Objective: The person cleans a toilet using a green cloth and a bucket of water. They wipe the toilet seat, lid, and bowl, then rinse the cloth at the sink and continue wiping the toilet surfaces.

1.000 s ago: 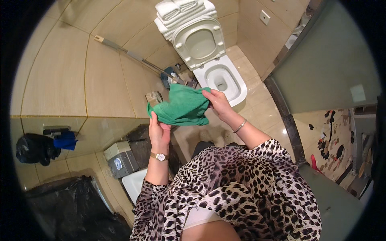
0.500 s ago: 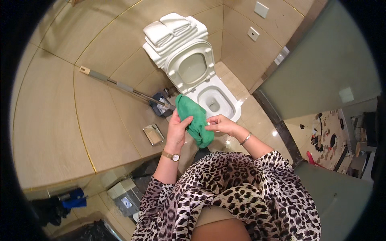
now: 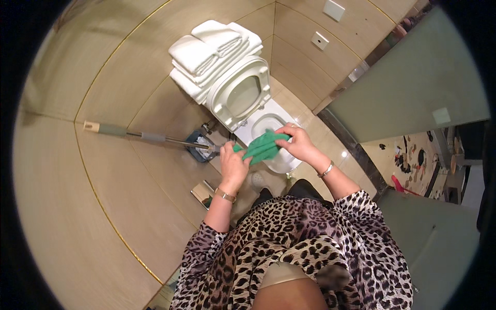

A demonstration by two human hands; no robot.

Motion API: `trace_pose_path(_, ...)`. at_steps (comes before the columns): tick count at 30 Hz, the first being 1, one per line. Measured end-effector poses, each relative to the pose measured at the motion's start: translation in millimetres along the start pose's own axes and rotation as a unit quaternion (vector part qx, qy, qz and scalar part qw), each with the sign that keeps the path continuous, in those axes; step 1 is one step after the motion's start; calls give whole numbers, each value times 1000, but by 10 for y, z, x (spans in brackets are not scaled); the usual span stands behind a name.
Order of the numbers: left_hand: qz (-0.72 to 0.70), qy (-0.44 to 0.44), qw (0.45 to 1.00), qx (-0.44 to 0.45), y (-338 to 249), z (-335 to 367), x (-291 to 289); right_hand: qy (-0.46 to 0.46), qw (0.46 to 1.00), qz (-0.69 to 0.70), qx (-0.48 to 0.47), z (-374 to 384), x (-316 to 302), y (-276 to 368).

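A green cloth [image 3: 262, 148] is stretched between my two hands, in front of the toilet bowl [image 3: 279, 161]. My left hand [image 3: 233, 164] is closed on the cloth's left end, its back toward me. At the right end, my right hand [image 3: 299, 143] pinches the cloth between thumb and fingers. Part of the bowl's opening is hidden behind the cloth and my right hand. The toilet's seat and lid [image 3: 242, 93] are raised against folded white towels.
Folded white towels [image 3: 206, 57] are stacked on the toilet tank. A long-handled tool [image 3: 150, 137] leans by a small bin [image 3: 199, 144] on the left. A metal paper holder [image 3: 201, 195] is on the left wall. A frosted glass door [image 3: 403, 98] stands at the right.
The green cloth has gone from hanging loose and spread to bunched and drawn out sideways between my hands. My right hand has moved up and right. The view has shifted.
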State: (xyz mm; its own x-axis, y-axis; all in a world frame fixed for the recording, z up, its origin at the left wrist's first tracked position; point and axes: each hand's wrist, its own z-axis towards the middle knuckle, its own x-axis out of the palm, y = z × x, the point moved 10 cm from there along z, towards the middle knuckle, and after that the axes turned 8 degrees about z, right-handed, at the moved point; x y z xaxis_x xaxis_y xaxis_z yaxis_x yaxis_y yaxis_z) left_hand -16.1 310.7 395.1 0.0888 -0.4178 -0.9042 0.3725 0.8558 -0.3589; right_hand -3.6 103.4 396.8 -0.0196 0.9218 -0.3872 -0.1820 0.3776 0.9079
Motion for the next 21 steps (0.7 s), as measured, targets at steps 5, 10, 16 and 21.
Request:
trace_pose_path(5,-224,6,972,-63,-240,245,-46,-275,954,-105,-54,-179,-549,237)
trace_pose_path(10,-280,230,927,-99,-748,176,579,-41,793,473,382,-677,790,-1062)
trace_pose_path(16,-407,243,852,-222,-717,42,826,33,477,769,424,-663,1197,-735)
trace_pose_path(21,-447,299,804,-254,-735,-60,1360,-26,531,771,351,-491,992,-1316)
